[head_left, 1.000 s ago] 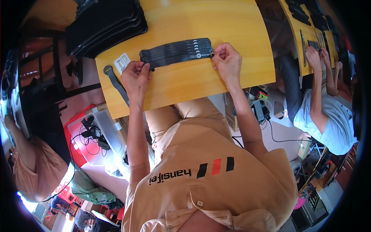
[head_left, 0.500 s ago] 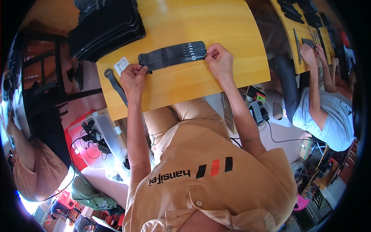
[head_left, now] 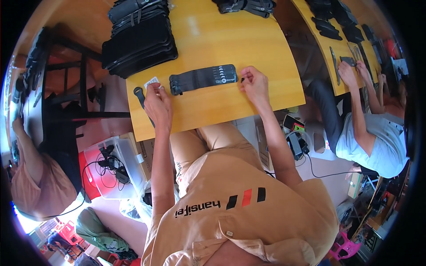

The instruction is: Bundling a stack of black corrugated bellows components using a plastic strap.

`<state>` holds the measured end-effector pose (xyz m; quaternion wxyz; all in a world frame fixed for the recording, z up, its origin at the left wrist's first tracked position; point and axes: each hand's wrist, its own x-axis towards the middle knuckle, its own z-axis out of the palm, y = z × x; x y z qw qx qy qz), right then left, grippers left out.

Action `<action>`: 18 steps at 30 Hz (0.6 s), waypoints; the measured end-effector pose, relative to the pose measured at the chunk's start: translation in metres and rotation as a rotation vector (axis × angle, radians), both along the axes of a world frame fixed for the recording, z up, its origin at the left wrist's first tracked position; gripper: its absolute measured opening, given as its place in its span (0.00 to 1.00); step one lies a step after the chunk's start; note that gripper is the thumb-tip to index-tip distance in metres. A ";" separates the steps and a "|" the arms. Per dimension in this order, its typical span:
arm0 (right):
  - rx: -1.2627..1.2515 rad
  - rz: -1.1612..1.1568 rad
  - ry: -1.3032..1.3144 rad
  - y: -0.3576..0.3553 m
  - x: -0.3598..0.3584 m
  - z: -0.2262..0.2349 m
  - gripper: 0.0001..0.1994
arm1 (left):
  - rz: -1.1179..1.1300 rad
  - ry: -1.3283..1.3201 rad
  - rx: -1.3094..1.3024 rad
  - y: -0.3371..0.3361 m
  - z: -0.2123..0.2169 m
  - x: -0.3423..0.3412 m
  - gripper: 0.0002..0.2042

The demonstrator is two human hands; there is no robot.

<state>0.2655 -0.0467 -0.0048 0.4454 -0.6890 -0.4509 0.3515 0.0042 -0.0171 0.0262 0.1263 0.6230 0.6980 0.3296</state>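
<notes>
A flat bundle of black hook-and-loop straps [head_left: 203,80] with white print at its right end lies on the wooden table [head_left: 213,104]. My left hand [head_left: 159,106] is off to its left, thumb and fingers closed on the edge of a small white printed label [head_left: 152,81]. A loose black strap [head_left: 139,94] with a rounded end lies beside that hand, partly hidden under it. Just past the bundle's right end, apart from it, my right hand [head_left: 256,88] is pinched. A tiny dark piece shows at its fingertips, too small to name.
Stacked black strap bundles [head_left: 142,46] stand at the table's far left, with more bundles [head_left: 246,6] at the far edge. To the right, a co-worker's hands [head_left: 353,71] work at another table [head_left: 326,53]. A clear plastic bin [head_left: 113,166] with cables sits below left.
Both hands have let go of the strap bundle, which lies flat. My left hand has moved onto the white label; my right has drawn slightly away. The view has shifted, showing more of the far table.
</notes>
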 end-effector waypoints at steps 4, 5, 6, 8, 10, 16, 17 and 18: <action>0.333 0.027 -0.440 -0.006 -0.017 0.022 0.09 | -0.287 0.048 0.090 -0.011 0.008 0.021 0.19; 0.342 0.075 -0.482 -0.006 -0.026 0.027 0.09 | -0.376 0.110 0.069 -0.014 0.006 0.032 0.23; 0.350 0.077 -0.484 -0.008 -0.034 0.027 0.09 | -0.465 0.172 0.047 -0.016 0.003 0.041 0.27; 0.385 0.225 -0.640 -0.011 -0.047 0.018 0.18 | -0.533 0.243 0.043 -0.016 -0.007 0.052 0.30; 0.376 0.312 -0.755 -0.013 -0.052 0.008 0.22 | -0.600 0.314 0.030 -0.015 -0.016 0.054 0.34; 0.249 0.474 -0.915 -0.016 -0.051 -0.001 0.33 | -0.676 0.524 0.079 -0.005 -0.032 0.046 0.41; 0.254 0.472 -0.916 -0.016 -0.051 0.000 0.34 | -0.676 0.525 0.071 -0.004 -0.032 0.046 0.41; 0.248 0.472 -0.915 -0.017 -0.050 -0.001 0.34 | -0.675 0.525 0.062 -0.004 -0.032 0.045 0.41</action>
